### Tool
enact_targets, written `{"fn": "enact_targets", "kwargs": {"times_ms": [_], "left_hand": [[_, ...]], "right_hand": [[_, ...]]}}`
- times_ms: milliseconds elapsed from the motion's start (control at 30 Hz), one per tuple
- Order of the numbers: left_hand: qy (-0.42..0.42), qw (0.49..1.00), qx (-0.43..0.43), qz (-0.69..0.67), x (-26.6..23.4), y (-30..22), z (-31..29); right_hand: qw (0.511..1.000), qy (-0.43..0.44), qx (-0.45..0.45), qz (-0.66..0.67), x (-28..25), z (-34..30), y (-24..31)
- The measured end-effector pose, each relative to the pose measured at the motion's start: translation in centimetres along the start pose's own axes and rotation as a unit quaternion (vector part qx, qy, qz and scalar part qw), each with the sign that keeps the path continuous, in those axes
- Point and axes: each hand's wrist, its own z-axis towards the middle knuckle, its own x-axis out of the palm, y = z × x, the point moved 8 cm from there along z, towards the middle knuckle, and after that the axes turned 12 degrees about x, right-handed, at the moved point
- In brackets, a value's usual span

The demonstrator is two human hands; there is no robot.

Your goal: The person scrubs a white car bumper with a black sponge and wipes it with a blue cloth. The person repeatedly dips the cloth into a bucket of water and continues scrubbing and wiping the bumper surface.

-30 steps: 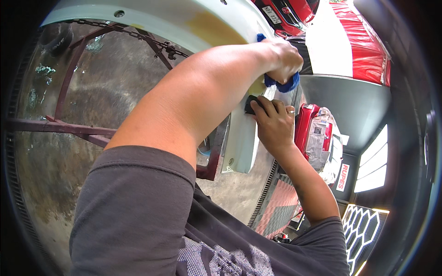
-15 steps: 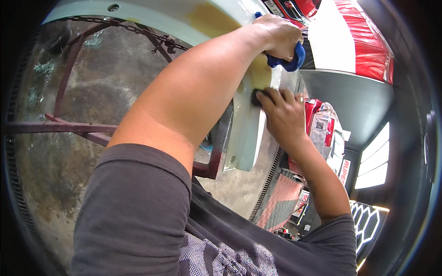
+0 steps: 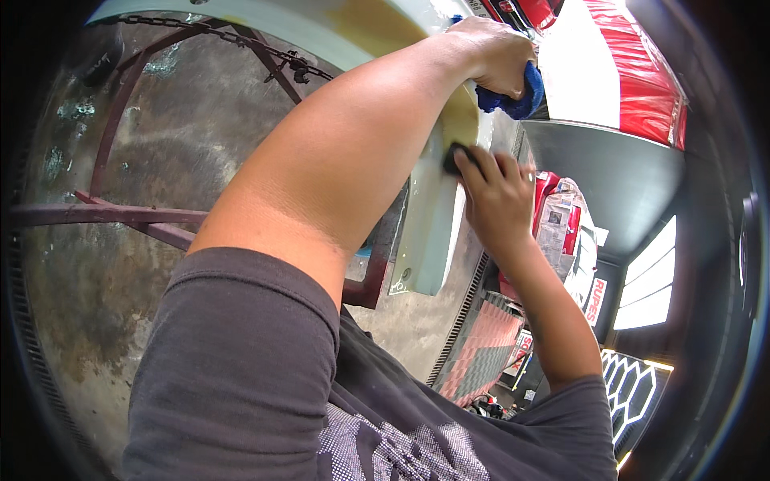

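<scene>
A pale green car body panel (image 3: 427, 240), likely a bumper, curves across the top and down the middle, with yellowish filler patches (image 3: 377, 32) on it. At the top, my left hand (image 3: 499, 54) is closed round a bunched blue cloth (image 3: 517, 103) against the panel; part of the cloth is hidden under the palm. Lower down, the fingers of my right hand (image 3: 496, 188) grip a small black sanding block (image 3: 457, 159) at the panel's surface, beside a filler patch. My left forearm covers much of the panel's middle.
A dark red metal stand (image 3: 112, 214) with a chain (image 3: 265, 50) is under the panel. Another red car part (image 3: 549, 188) covered partly in newspaper stands to the right. A red and white car (image 3: 634, 72) is at the upper right. A drain grating (image 3: 457, 321) crosses the concrete floor.
My left hand and the blue cloth have moved slightly right. My right hand has shifted a little with the black block, which now shows more beyond the fingers. The view has shifted slightly.
</scene>
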Motion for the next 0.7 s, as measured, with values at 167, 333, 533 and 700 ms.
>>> {"fn": "enact_targets", "kwargs": {"times_ms": [167,333,533,700], "left_hand": [[0.037,0.999,0.015,-0.037,-1.0,0.2,0.4],[-0.03,0.999,-0.04,-0.017,-0.4,-0.4,-0.3],[-0.004,0.995,0.002,-0.096,-2.2,-1.2,-2.8],[-0.023,0.982,-0.082,-0.166,-1.5,0.0,-2.2]], "right_hand": [[0.999,0.0,-0.015,-0.042,-0.6,2.6,-0.7],[1.0,-0.001,0.003,0.011,-1.2,-0.3,-0.7],[0.999,-0.027,0.03,-0.036,-0.5,2.1,-0.8],[1.0,-0.022,-0.005,-0.002,-1.1,2.1,-1.2]]}}
